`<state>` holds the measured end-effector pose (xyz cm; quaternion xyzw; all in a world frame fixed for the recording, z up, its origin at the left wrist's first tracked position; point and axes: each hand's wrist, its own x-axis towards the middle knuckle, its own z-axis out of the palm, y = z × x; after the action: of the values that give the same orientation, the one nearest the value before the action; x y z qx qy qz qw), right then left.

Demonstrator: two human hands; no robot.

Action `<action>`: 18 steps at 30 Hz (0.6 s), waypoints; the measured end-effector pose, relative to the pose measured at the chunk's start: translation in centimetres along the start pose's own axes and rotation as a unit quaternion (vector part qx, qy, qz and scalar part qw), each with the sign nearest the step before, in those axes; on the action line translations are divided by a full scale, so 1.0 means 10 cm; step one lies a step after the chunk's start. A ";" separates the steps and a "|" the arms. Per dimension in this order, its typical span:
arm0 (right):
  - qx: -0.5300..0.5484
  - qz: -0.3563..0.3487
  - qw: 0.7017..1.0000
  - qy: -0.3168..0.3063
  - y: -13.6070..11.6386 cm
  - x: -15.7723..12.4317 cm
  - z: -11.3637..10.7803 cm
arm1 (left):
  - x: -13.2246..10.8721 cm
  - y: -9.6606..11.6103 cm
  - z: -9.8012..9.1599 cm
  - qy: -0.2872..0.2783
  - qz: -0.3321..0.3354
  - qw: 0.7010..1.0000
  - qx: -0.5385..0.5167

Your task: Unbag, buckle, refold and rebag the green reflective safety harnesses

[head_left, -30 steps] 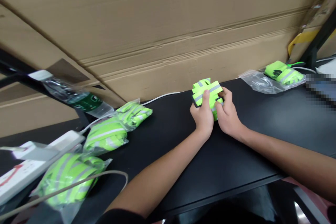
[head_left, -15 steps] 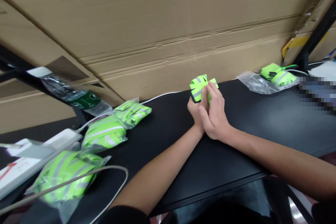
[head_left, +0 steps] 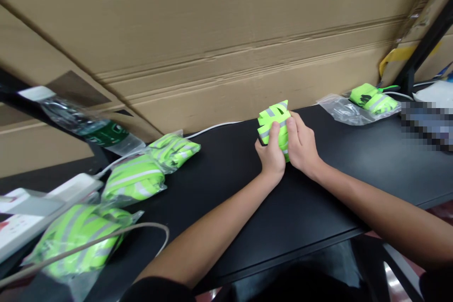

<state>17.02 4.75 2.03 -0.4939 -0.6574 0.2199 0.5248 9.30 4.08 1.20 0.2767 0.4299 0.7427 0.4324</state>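
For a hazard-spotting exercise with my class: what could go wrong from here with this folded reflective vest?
The folded reflective vest, pressed between the left hand and right hand, might spring open if the grip eases, as its layers look loose. The white cable lying over the bagged vest could snag if that bag is pulled.

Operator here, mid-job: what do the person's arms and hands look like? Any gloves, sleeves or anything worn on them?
The bare left hand and bare right hand wear no gloves, and no watch or bracelet shows at either wrist. The forearms are uncovered too; a short black fabric sleeve shows on the left arm at the lower edge of the view.
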 end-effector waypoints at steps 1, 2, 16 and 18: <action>0.005 0.006 1.000 0.003 0.00 0.00 -0.02 | -0.02 -0.01 0.02 -0.009 0.002 1.000 0.003; 0.007 0.004 1.000 0.013 0.00 -0.01 -0.04 | -0.03 -0.01 0.03 -0.019 0.008 1.000 0.006; 0.011 -0.010 0.988 0.156 0.14 0.41 -0.51 | 0.28 -0.31 0.39 -0.264 0.047 0.962 0.052; 0.044 -0.005 0.979 0.198 0.18 0.55 -0.69 | 0.38 -0.45 0.47 -0.325 0.120 0.905 0.247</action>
<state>24.26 8.77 5.66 -0.5011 -0.5328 0.1439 0.6666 13.03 10.47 -0.34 0.6502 0.3985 0.5280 0.3738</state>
